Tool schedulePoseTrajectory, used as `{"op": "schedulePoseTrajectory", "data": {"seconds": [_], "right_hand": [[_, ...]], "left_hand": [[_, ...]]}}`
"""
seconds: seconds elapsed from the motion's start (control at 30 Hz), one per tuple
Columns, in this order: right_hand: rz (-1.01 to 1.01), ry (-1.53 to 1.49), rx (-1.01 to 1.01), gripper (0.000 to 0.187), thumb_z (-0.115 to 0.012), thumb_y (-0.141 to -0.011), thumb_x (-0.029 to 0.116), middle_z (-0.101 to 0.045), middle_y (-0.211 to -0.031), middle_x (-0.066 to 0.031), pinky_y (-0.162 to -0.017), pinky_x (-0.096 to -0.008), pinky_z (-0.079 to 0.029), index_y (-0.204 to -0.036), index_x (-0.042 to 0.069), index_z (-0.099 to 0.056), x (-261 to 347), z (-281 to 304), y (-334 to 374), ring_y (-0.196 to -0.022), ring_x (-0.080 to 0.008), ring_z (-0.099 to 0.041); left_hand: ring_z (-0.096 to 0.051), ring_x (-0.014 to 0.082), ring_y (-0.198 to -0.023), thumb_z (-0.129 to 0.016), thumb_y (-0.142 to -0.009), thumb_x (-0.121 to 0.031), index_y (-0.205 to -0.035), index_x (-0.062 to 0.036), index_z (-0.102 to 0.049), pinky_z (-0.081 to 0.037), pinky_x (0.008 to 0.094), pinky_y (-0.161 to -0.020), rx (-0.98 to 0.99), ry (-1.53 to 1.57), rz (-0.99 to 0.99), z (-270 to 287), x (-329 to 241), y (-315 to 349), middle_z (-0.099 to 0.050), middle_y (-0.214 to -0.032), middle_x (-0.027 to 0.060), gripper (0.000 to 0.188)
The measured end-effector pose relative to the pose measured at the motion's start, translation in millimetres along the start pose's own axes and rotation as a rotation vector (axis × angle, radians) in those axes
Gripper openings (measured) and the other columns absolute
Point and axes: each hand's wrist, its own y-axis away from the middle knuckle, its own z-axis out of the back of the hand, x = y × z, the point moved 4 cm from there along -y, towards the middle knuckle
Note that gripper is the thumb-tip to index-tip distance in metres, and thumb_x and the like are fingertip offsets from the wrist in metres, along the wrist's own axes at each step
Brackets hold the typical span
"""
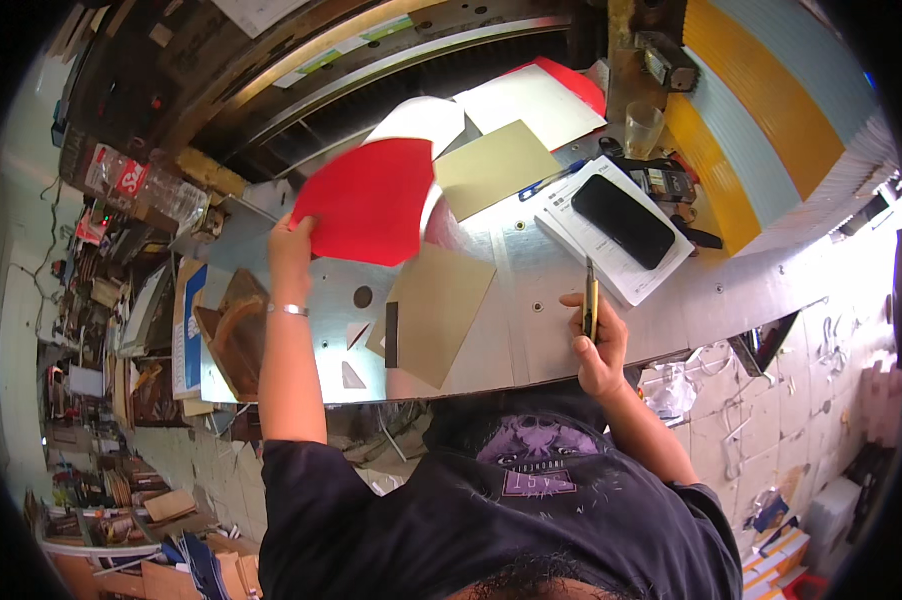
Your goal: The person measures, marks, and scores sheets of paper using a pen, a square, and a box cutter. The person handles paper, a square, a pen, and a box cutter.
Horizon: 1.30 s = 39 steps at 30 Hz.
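My left hand [291, 258] pinches the left edge of a red sheet [371, 205], which is lifted over the metal table [511, 320]. My right hand [603, 362] is wrapped round a yellow and black utility knife [591, 310], its tip pointing away from me. Between my hands lies a tan board [446, 310], with a dark strip [391, 335] along its left side. A second tan board [496, 165] rests farther back. Small offcuts [353, 376] lie near the front edge. The red sheet partly hides the white sheets behind it.
A black phone [623, 222] sits on a stack of papers [556, 225], beside a blue pen-like tool [551, 182]. White sheets [531, 105] lie at the back. A drinking glass [643, 128] and tall yellow-grey stack [771, 120] stand right; a wooden piece [236, 330] lies left.
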Motion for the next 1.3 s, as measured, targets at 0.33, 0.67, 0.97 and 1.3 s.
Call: {"op": "schedulePoseTrajectory", "data": {"seconds": [0.33, 0.67, 0.97, 1.3], "right_hand": [[-0.042, 0.042, 0.002, 0.074, -0.075, -0.097, 0.06, -0.044, -0.077, 0.0028, -0.063, -0.0293, -0.033, -0.128, -0.007, -0.068, 7, -4, -8, -0.069, -0.0094, -0.041], [-0.157, 0.072, 0.04, 0.057, -0.084, -0.097, 0.042, -0.043, -0.076, 0.0052, -0.063, -0.0264, -0.033, -0.129, -0.004, -0.07, 3, -5, -9, -0.069, -0.0083, -0.039], [0.003, 0.548, 0.428, 0.02, -0.075, -0.103, 0.012, -0.074, -0.094, -0.0139, -0.078, -0.0416, -0.053, -0.12, 0.005, -0.077, 4, -52, -26, -0.085, -0.0309, -0.07], [0.169, 0.662, 0.712, 0.034, -0.072, -0.104, 0.013, -0.075, -0.139, -0.0116, -0.131, -0.0623, -0.034, -0.137, 0.01, -0.073, -23, -121, -46, -0.143, -0.0415, -0.062]], "left_hand": [[-0.075, 0.0325, -0.119, -0.084, -0.098, -0.03, -0.133, -0.0134, -0.079, -0.056, 0.0439, -0.104, 0.069, -0.57, -0.653, -63, -28, -11, -0.08, -0.129, 0.0155, 0.04], [-0.029, 0.0494, -0.165, -0.08, -0.094, -0.062, -0.16, -0.0177, -0.059, -0.015, 0.0751, -0.13, 0.268, -0.816, -0.458, -49, 29, 120, -0.044, -0.173, 0.0212, 0.083], [-0.028, 0.0467, -0.167, -0.077, -0.097, -0.054, -0.16, -0.0224, -0.062, -0.008, 0.0794, -0.129, 0.528, -0.85, -0.55, -45, 21, 274, -0.039, -0.178, 0.0158, 0.072], [-0.043, 0.0402, -0.16, -0.067, -0.105, -0.05, -0.163, -0.0051, -0.05, -0.029, 0.0588, -0.133, 0.557, -0.846, -0.541, -38, 34, 303, -0.049, -0.171, 0.0201, 0.075]]}}
